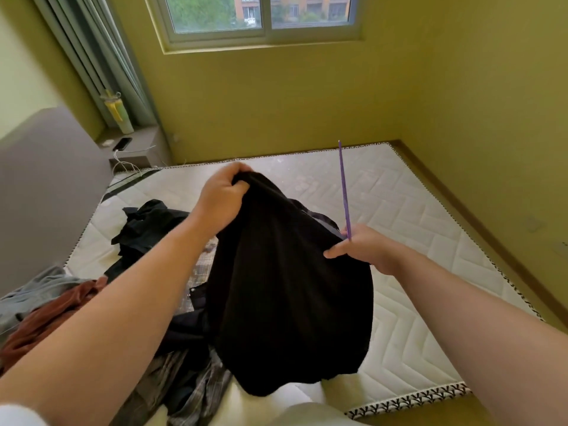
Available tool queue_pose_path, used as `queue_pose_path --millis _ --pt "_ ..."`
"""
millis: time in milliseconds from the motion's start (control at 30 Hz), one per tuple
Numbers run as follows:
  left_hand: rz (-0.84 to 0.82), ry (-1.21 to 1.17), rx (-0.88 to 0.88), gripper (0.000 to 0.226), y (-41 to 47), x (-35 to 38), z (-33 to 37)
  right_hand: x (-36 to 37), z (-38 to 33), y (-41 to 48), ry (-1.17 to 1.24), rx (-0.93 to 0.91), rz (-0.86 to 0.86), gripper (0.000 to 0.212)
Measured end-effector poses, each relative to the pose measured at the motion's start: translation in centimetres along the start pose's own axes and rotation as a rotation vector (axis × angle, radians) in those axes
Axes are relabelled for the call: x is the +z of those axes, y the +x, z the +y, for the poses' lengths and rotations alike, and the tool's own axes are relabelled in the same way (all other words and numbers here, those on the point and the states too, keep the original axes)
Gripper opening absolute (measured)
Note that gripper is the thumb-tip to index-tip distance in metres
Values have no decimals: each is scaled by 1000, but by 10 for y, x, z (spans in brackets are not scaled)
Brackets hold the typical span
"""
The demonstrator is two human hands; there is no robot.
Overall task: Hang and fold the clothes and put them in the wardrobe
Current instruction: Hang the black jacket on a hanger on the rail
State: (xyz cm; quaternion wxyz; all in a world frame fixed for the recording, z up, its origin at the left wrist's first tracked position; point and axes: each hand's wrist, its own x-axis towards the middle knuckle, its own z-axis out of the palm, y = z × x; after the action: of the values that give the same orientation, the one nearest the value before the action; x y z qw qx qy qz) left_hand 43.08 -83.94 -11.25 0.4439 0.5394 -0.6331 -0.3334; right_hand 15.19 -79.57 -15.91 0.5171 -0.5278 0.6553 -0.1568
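Left hand (222, 198) is fisted on the top edge of the black garment (285, 287), lifting it clear of the mattress (415, 210) so it hangs open. Right hand (362, 249) is curled round a thin purple hanger (343, 186), probably seen edge-on, pointing up, thumb against the garment's other edge. Likely spreading the opening to feed the hanger in. More clothes (147, 229) are heaped on the mattress to the left, unsorted. Wardrobe not in view.
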Motion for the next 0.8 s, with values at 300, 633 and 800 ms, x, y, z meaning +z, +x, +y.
queue_pose_path --millis 300,633,800 --pt "-118 -165 84 30 -50 -7 55 42 -41 -11 157 -189 -115 23" --pt "-288 -172 42 33 -99 -37 33 115 -51 0 171 -184 -345 21" --pt "-356 -272 18 40 -113 -46 27 153 -50 5 -21 -183 -376 31"
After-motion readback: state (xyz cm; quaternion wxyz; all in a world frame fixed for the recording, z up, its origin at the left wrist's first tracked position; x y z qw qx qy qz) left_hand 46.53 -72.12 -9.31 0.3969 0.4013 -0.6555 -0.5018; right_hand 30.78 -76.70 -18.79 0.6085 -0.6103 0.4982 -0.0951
